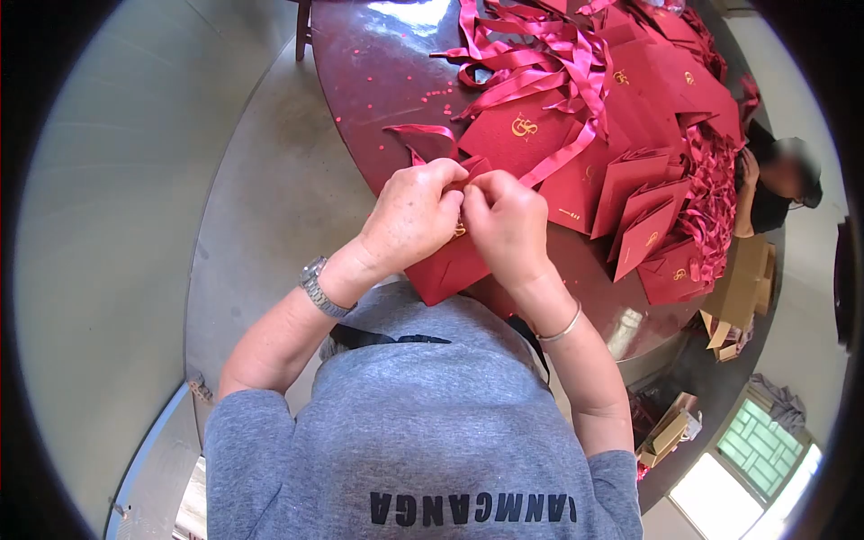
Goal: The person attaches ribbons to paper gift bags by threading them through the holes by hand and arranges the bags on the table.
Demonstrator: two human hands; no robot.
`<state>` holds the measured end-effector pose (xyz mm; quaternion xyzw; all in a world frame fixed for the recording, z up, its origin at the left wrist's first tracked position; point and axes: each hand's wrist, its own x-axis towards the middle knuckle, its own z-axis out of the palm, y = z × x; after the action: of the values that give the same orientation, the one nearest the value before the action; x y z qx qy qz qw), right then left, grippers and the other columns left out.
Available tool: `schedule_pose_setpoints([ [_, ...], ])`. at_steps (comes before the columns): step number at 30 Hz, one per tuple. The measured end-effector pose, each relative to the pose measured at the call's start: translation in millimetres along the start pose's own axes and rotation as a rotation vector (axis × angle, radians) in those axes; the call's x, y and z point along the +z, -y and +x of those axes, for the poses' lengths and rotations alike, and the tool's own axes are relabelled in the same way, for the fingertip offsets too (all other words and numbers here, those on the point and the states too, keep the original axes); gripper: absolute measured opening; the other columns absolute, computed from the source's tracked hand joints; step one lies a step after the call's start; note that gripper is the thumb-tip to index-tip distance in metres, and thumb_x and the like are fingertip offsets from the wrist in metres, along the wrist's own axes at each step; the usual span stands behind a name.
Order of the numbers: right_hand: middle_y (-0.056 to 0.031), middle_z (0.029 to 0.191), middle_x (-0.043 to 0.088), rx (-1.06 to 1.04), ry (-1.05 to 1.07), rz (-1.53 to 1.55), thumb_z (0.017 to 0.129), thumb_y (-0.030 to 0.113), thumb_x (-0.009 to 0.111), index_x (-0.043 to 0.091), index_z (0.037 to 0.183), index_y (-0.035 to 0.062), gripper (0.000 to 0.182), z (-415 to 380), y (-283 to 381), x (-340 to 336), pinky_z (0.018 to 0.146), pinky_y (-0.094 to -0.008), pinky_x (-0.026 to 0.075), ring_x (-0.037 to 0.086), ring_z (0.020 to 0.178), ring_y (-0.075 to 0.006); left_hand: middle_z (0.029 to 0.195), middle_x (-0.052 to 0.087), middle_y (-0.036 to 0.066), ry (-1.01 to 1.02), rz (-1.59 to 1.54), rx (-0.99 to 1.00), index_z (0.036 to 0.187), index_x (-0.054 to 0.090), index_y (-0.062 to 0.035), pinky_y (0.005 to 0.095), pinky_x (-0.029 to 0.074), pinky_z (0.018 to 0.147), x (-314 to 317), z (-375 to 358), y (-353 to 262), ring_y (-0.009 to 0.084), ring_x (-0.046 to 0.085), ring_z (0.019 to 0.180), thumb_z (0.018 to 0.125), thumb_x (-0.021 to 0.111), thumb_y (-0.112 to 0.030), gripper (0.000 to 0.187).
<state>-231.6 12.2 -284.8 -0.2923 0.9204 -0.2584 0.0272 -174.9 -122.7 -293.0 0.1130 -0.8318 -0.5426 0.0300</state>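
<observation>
A small red paper gift bag (447,269) with gold print stands at the table's near edge, close to my body. My left hand (414,211), with a watch on its wrist, pinches at the bag's top edge. Close beside it, my right hand (510,220) is also closed in a pinch at that edge, fingertips almost touching the left ones. My fingers hide the exact spot they grip and part of the bag's print. A loose pink-red ribbon (423,130) curls just beyond my left hand.
On the dark round table (382,67) lie a heap of satin ribbons (531,76), a flat red bag (513,135), standing red bags (650,225) and scattered red dots. Another person (778,180) is at the far right, near a cardboard box (742,283).
</observation>
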Motion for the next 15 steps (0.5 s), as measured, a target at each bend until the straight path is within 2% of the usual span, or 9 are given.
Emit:
schedule_pose_setpoints([
  [1,-0.0144,0.073,0.067,0.156,0.036,0.2,0.084,0.01,0.066,0.065,0.085,-0.0008,0.011,2.1,-1.1,-0.7,0.057,-0.0319,0.052,0.067,0.065,-0.0253,0.093,0.069,0.021,0.003,0.0,0.013,0.103,0.064,0.0038,0.0362,0.053,0.076,0.6,-0.2,-1.2,0.0308,0.069,0.087,0.085,0.057,-0.005,0.021],
  [2,-0.0168,0.077,0.067,0.106,0.041,0.15,0.085,0.017,0.063,0.065,0.085,0.0036,0.013,2.7,0.3,-2.8,0.061,-0.0456,0.052,0.066,0.067,-0.0352,0.093,0.069,0.021,0.005,0.002,0.027,0.105,0.064,0.0035,0.0352,0.053,0.077,0.3,0.1,-2.3,0.0294,0.069,0.087,0.086,0.056,-0.005,0.022],
  [3,-0.0168,0.077,0.067,0.103,0.041,0.151,0.085,0.017,0.063,0.065,0.085,0.0036,0.013,3.4,-0.4,-5.0,0.061,-0.0456,0.052,0.066,0.067,-0.0352,0.093,0.069,0.021,0.002,0.003,0.028,0.105,0.064,0.0035,0.0352,0.053,0.077,-1.3,0.9,-2.8,0.0294,0.069,0.087,0.086,0.056,-0.005,0.022],
  [5,-0.0148,0.075,0.067,-0.012,0.059,0.088,0.085,0.008,0.066,0.063,0.094,0.0002,0.013,4.1,-2.6,-10.4,0.06,-0.0334,0.052,0.068,0.068,-0.0249,0.095,0.07,0.017,0.053,-0.133,0.01,0.108,0.064,0.0039,0.0325,0.052,0.08,-6.8,5.7,-1.2,0.0225,0.068,0.089,0.089,0.055,-0.007,0.023],
  [7,-0.0143,0.075,0.067,0.024,0.079,0.142,0.084,0.006,0.067,0.061,0.1,0.0009,0.018,1.6,4.4,-21.9,0.061,-0.0337,0.052,0.068,0.068,-0.0252,0.098,0.07,0.009,0.174,-0.297,-0.09,0.108,0.065,0.0052,0.0288,0.05,0.082,-17.7,17.3,6.0,0.0126,0.063,0.09,0.092,0.053,-0.008,0.024],
  [10,-0.0133,0.074,0.066,-0.003,0.168,0.241,0.082,0.004,0.068,0.056,0.11,0.0024,0.031,4.9,-1.7,-32.2,0.061,-0.0342,0.052,0.067,0.069,-0.0259,0.094,0.07,0.007,0.359,-0.351,-0.19,0.105,0.066,0.0051,0.0276,0.05,0.078,-30.5,28.0,-2.8,0.0116,0.062,0.084,0.091,0.054,-0.008,0.023],
  [12,-0.0128,0.073,0.065,-0.064,0.224,0.284,0.081,0.002,0.069,0.053,0.115,0.0031,0.037,7.9,-5.4,-39.4,0.061,-0.0345,0.051,0.067,0.069,-0.0264,0.09,0.07,0.016,0.55,-0.333,-0.277,0.097,0.068,0.0031,0.0334,0.051,0.08,-41.3,35.1,-15.7,0.0213,0.067,0.084,0.085,0.059,-0.009,0.02],
  [13,-0.0126,0.073,0.064,-0.064,0.262,0.321,0.081,0.003,0.069,0.052,0.116,0.0033,0.038,8.5,-4.8,-44.6,0.062,-0.035,0.051,0.067,0.069,-0.0269,0.09,0.07,0.016,0.548,-0.33,-0.271,0.097,0.068,0.0031,0.0334,0.051,0.08,-39.4,37.6,-15.0,0.0213,0.067,0.084,0.085,0.059,-0.009,0.02],
  [15,-0.0124,0.073,0.064,-0.067,0.292,0.356,0.081,0.003,0.069,0.051,0.116,0.0035,0.04,7.6,-4.6,-50.1,0.062,-0.0355,0.051,0.067,0.069,-0.0273,0.08,0.068,0.005,0.523,-0.069,-0.058,0.093,0.066,0.0029,0.0279,0.049,0.071,-29.7,41.8,-9.0,0.0096,0.06,0.077,0.087,0.058,-0.003,0.012],
])
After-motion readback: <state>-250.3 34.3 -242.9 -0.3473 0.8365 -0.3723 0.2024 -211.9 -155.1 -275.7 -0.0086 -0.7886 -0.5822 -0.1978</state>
